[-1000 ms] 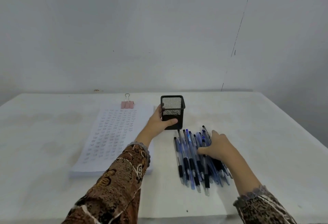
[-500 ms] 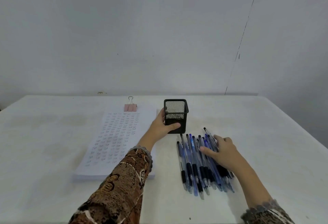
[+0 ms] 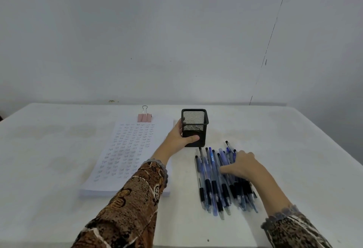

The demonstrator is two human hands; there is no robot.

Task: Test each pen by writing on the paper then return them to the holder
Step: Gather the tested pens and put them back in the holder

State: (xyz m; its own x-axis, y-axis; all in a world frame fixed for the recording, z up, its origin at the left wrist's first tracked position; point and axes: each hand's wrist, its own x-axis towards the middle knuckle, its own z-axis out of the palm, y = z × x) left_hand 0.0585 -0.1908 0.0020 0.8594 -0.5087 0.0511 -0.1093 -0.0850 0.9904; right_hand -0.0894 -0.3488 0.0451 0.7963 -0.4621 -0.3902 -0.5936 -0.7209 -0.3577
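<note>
Blue and black plastic pens [image 3: 214,181] lie in a pile on the white tabletop [image 3: 298,157], just in front of the square black mesh pen holder [image 3: 194,128]. The right hand [image 3: 242,166] rests on top of the pile with bent fingers; whether it grips a pen cannot be told. The left hand [image 3: 177,139] holds the holder, thumb on its near side. The holder stands upright. Left of it lies a white paper pad [image 3: 125,149] full of small writing, with a pink binder clip [image 3: 145,117] at its far edge.
</note>
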